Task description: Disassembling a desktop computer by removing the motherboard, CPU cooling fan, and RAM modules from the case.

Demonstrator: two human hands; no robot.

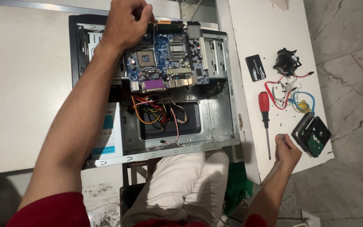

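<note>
Gripping motherboard (164, 59) edge under left hand (124, 23)

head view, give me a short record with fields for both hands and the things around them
left hand: left hand gripping the top edge of the blue motherboard
board: inside the open grey metal computer case
right hand: right hand on the white table, fingers closed on something small
nearby: red-handled screwdriver, black hard drive, black cooler fan
</note>
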